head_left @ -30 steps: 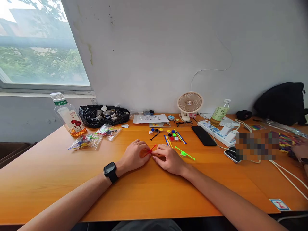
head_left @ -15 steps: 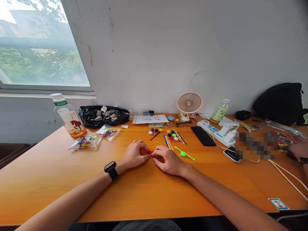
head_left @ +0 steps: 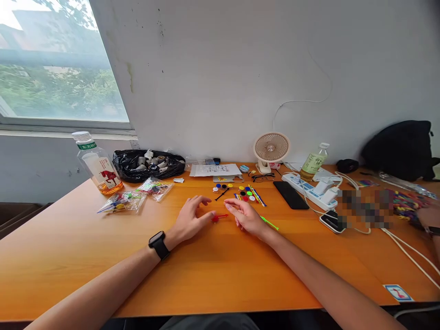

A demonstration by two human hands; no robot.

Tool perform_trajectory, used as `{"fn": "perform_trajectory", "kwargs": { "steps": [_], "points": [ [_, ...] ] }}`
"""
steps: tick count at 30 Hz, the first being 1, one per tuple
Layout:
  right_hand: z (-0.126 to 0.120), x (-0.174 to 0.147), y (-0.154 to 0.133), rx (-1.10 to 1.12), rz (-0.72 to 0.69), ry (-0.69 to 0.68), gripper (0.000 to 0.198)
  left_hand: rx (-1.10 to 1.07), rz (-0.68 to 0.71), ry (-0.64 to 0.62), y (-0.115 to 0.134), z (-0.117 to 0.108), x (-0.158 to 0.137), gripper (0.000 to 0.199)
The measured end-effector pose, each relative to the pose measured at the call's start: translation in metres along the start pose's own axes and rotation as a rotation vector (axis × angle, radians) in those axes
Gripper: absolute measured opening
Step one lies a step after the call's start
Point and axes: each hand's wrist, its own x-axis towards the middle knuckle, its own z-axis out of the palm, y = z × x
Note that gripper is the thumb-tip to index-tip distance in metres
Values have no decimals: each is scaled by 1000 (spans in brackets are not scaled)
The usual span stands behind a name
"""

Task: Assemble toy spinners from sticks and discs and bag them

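A red plastic arrow spinner [head_left: 215, 219] with a round hub lies on the table between my hands, its tip pointing right. My left hand [head_left: 192, 220] is open beside it, thumb and fingers apart, the thumb close to the red hub. To the right of the spinner, my right hand [head_left: 249, 219] is open with its fingers loosely extended and nothing visible in them. Behind that hand a bright green arrow [head_left: 271, 223] is partly covered. Farther back are a black arrow [head_left: 222, 194], several coloured round discs [head_left: 230, 186] and a bundle of coloured arrow sticks [head_left: 257, 196].
Left are a tea bottle [head_left: 103, 169], clear bags of parts [head_left: 123, 201] and a black plastic bag [head_left: 127, 167]. A fan [head_left: 271, 147], black phone [head_left: 290, 195], power strip [head_left: 307, 190] and cables stand right of centre. Another person's hand [head_left: 426, 215] shows at the far right.
Both hands have let go of the red spinner, which now lies on the table. My left fingers have spread, and my right hand has moved slightly right and back, covering more of the green arrow.
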Motion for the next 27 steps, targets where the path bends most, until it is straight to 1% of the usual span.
{"fn": "perform_trajectory", "kwargs": {
  "steps": [2, 4, 6, 8, 10, 13, 16, 18, 21, 27],
  "points": [
    [-1, -2, -4, 27, -9, 56, 54, -24, -60, 131, -3, -5, 1, 32],
    [-6, -3, -9, 44, -48, 152, 58, -22, -102, 211, -7, -10, 2, 33],
    [-14, -2, -13, 50, -97, 252, 59, -25, -128, 226, -10, -13, 4, 33],
    [-27, 1, -13, 18, -153, 330, 55, -38, -126, 209, -14, -15, 6, 33],
    [-40, 5, -11, -119, -219, 369, 49, -29, -115, 176, -17, -17, 9, 33],
    [-57, 11, -4, -465, -287, 344, 34, 61, -136, 91, -25, -21, 13, 31],
    [-64, 14, 2, -684, -308, 247, 20, 175, -164, -7, -35, -26, 17, 28],
    [-63, 14, 4, -784, -331, 190, 17, 243, -149, -47, -40, -28, 19, 26],
    [-59, 13, 4, -922, -338, 134, 17, 316, -95, -68, -43, -27, 19, 23],
    [-54, 12, 7, -1033, -359, 118, 17, 357, -18, -80, -43, -22, 18, 12]
  ]
}}
